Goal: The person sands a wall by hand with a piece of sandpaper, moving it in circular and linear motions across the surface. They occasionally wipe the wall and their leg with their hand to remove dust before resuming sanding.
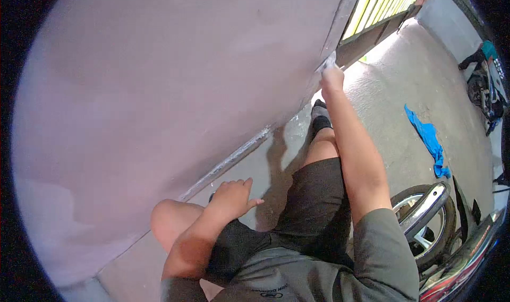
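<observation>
My right hand (332, 79) is stretched far forward at the lower corner of the pinkish wall (175, 63), beside the door frame. Its fingers are closed and blurred around something whitish (330, 61) that lies against the wall edge; its kind cannot be made out. Close to my bent left knee hangs my left hand (232, 198), holding nothing, with thumb and fingers apart. Pale, rough patches (255, 138) run along the foot of the wall, between my two hands.
A motorcycle wheel (425, 225) with its fender stands close on my right. Beyond it a blue cloth (427, 137) lies on the concrete floor (388, 116). Another motorcycle (481, 92) is at the far right. A barred gate (380, 10) is ahead.
</observation>
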The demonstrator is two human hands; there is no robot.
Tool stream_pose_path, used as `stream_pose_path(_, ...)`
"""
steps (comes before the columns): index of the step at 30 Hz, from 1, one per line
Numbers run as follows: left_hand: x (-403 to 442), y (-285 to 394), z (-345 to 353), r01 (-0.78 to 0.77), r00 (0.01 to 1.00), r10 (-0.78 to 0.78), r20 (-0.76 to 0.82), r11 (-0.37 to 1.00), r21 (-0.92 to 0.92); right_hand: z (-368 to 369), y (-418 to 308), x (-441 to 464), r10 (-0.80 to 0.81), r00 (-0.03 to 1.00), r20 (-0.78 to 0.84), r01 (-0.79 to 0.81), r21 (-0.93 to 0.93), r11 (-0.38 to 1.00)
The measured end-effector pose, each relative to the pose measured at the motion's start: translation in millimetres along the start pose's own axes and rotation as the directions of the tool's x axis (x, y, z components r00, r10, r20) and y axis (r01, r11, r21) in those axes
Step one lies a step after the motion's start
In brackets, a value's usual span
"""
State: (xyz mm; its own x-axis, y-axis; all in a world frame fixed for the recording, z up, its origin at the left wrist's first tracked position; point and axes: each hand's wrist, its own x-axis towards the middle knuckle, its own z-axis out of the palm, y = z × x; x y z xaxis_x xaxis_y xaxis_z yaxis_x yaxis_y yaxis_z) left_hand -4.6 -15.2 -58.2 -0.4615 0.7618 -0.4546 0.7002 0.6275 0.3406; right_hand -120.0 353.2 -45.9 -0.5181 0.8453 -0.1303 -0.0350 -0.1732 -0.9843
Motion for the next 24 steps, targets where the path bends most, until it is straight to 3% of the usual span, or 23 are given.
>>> stream_pose_path(1, 0.3, 1.0, -2.2, 0.011, 1.000, -0.012, 0.020, 1.000, 0.007, 1.0, -5.1, -0.4, -0.005, 1.000, -0.003, 0.005, 0.004, 1.000)
stream_pose_path(3, 1.1, -0.2, -1.7, -0.004, 1.000, 0.004, 0.008, 1.000, -0.002, 6.4, -22.4, -9.3, -0.365, 0.931, 0.012, 0.365, -0.058, 0.929)
stream_pose_path(4, -0.2, -0.6, 1.5, -0.018, 1.000, 0.018, 0.001, 1.000, -0.011, 8.0, -38.1, -16.5, -0.561, 0.826, 0.057, 0.564, -0.102, 0.820)
stream_pose_path(5, -0.5, -3.2, 7.9, -0.018, 1.000, 0.018, 0.010, 1.000, -0.014, 9.8, -36.5, -22.4, -0.554, 0.831, 0.056, 0.556, -0.107, 0.824)
stream_pose_path(7, 2.0, -7.9, 14.3, -0.074, 0.991, 0.079, -0.110, 0.996, 0.044, 13.6, -39.0, -29.4, -0.744, 0.660, 0.101, 0.739, -0.268, 0.619)
stream_pose_path(9, 0.4, -5.7, 11.1, -0.067, 0.991, 0.071, -0.113, 0.997, 0.044, 15.7, -30.8, -22.9, -0.707, 0.704, 0.067, 0.699, -0.236, 0.675)
stream_pose_path(11, 0.4, -3.3, 4.7, -0.053, 0.992, 0.057, -0.109, 0.998, 0.036, 18.3, -25.1, -14.1, -0.383, 0.922, -0.056, 0.382, -0.024, 0.924)
stream_pose_path(13, 0.9, -0.2, 1.1, 0.013, 0.999, -0.013, 0.032, 1.000, -0.009, 17.5, -20.3, -8.9, -0.468, 0.879, -0.093, 0.464, -0.055, 0.884)
stream_pose_path(15, 0.5, -1.2, 4.1, 0.004, 1.000, -0.005, 0.021, 1.000, 0.004, 11.5, -15.8, -4.0, -0.533, 0.844, -0.056, 0.509, -0.228, 0.830)
stream_pose_path(16, -0.2, -2.1, 5.8, -0.002, 1.000, 0.002, 0.008, 1.000, 0.018, 7.2, -10.6, 0.1, -0.533, 0.844, -0.062, 0.508, -0.228, 0.831)
stream_pose_path(18, -2.5, -4.9, 10.8, -0.044, 0.997, 0.046, -0.060, 0.998, 0.035, -1.3, 5.1, 15.7, -0.463, 0.882, -0.086, 0.388, -0.425, 0.818)
stream_pose_path(19, -2.4, -4.5, 8.5, -0.079, 0.989, 0.084, -0.125, 0.996, 0.047, -7.4, 11.8, 19.8, -0.470, 0.878, -0.090, 0.394, -0.422, 0.817)
stream_pose_path(20, -2.0, -3.5, 4.7, -0.083, 0.987, 0.089, -0.132, 0.995, 0.053, -15.2, 20.3, 22.0, -0.379, 0.924, -0.047, 0.322, -0.435, 0.841)
stream_pose_path(21, -4.0, 1.5, -3.5, -0.027, 0.999, 0.027, -0.041, 1.000, 0.009, -19.4, 24.3, 23.8, -0.280, 0.960, -0.007, 0.247, -0.450, 0.858)
stream_pose_path(22, -4.1, 4.0, -9.2, 0.033, 0.998, -0.031, 0.054, 0.999, -0.029, -21.0, 26.7, 28.6, -0.285, 0.958, -0.014, 0.249, -0.446, 0.860)
stream_pose_path(24, -2.9, 0.5, -4.5, 0.006, 1.000, -0.005, 0.027, 1.000, -0.024, -25.5, 27.9, 36.2, -0.208, 0.978, -0.023, 0.183, -0.382, 0.906)
